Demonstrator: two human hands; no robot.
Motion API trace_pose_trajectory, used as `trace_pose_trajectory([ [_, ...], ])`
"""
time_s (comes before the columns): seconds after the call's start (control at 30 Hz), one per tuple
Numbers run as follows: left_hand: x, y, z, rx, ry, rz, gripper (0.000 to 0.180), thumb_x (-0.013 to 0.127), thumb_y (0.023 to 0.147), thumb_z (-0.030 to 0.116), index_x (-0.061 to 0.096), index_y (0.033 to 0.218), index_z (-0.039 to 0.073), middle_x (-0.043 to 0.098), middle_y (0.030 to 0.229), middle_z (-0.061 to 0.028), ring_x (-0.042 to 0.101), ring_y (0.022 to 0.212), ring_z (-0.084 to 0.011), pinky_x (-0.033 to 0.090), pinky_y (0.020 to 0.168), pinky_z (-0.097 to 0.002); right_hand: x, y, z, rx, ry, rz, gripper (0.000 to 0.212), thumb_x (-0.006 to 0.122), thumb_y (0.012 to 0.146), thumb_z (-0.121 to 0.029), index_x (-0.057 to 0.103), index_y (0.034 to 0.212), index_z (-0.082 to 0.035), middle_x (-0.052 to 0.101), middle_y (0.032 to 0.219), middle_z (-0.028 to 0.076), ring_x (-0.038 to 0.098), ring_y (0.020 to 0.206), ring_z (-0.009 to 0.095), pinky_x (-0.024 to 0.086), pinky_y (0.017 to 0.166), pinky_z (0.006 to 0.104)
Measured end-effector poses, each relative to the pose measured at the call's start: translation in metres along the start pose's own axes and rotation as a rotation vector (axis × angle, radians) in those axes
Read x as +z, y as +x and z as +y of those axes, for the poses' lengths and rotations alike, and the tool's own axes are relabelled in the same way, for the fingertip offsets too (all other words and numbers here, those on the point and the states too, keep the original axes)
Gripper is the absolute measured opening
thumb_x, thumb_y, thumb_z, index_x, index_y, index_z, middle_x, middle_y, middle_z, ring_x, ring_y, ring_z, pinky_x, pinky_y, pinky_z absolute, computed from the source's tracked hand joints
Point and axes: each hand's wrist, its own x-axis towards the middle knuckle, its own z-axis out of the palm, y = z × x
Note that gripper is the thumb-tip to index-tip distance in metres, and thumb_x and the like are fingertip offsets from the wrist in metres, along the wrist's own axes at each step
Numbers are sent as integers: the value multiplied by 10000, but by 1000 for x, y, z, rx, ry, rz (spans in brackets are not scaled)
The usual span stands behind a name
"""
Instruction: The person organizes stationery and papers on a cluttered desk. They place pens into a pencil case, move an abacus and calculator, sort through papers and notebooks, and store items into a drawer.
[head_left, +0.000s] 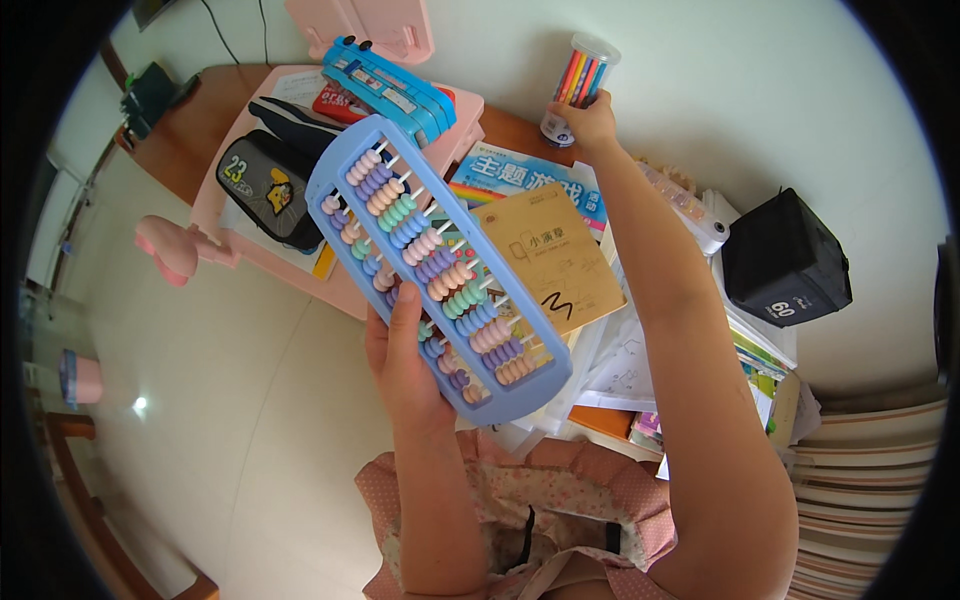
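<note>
Your left hand (pixel 405 375) is closed round the lower left edge of the abacus (pixel 440 270), its thumb lying over the front of the frame; the fingers behind are hidden. The abacus is pale blue, with rows of pink, purple, peach, green and blue beads on white rods. You have it tilted, its upper end to the left, in front of the black case (pixel 270 190) and part of the notebook (pixel 550 255).

Your right arm reaches forward, and your right hand (pixel 592 122) holds the tub (pixel 583 75) by its lower part, fingers and thumb about its sides. The tub is clear, filled with coloured sticks, and leans slightly to the right near the wall. Its base is just above or on the worktop (pixel 517 135); you cannot tell which from this angle.

Between your arms, the tan notebook lies partly over the blue book (pixel 525 172). To the left is the pink stand (pixel 215 245), carrying the black case, the red case (pixel 338 104) and, partly over that one, the blue case (pixel 390 90). To the right of your right forearm is the black box (pixel 785 260), with loose papers (pixel 622 372) nearer you.
</note>
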Motion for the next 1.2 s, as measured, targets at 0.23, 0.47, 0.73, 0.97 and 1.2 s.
trace_pose_trajectory([
  [0.23, 4, -2, 1, -27, -44, 16, 391, 559, 907, 112, 453, 1262, -13, 576, 1159, -106, 601, 994, -172, 519, 822, -318, -2, -21, -6, -104, -154, 106, 739, 782, 677, -262, 408, 1230, 56, 565, 1111, 214, 581, 1038, 312, 484, 874, 370],
  [0.47, 4, -2, -2, -14, 35, -10, 324, 565, 910, 106, 496, 1209, 4, 584, 1130, -72, 594, 961, -140, 501, 819, -291, -45, -167, -47, -377, -33, -208, 481, 652, 822, -163, 451, 1213, 30, 521, 1141, 217, 538, 1078, 286, 457, 878, 369],
  [0.73, 4, -4, -2, -70, -9, -52, 337, 610, 895, 140, 503, 1187, 9, 591, 1094, -68, 592, 938, -131, 505, 787, -276, -81, -262, -95, 500, 575, -939, 477, 499, 963, -379, 458, 1258, -7, 568, 1208, 114, 543, 1108, 209, 440, 938, 342],
  [0.97, 4, -2, -5, -123, 100, -73, 343, 619, 889, 140, 496, 1183, 13, 597, 1073, -63, 600, 904, -123, 509, 770, -269, -120, -282, -123, 454, 445, -1114, 498, 575, 924, -322, 451, 1301, -21, 571, 1182, 111, 555, 1091, 202, 568, 755, 361],
  [1.2, 5, -5, -12, -35, 238, -190, 400, 595, 903, 159, 455, 1256, 32, 561, 1197, -87, 544, 1048, -146, 435, 889, -289, -128, -244, -118, 162, 291, -696, 325, 560, 929, -252, 555, 1138, -4, 647, 880, 56, 621, 682, 102, 503, 445, 232],
])
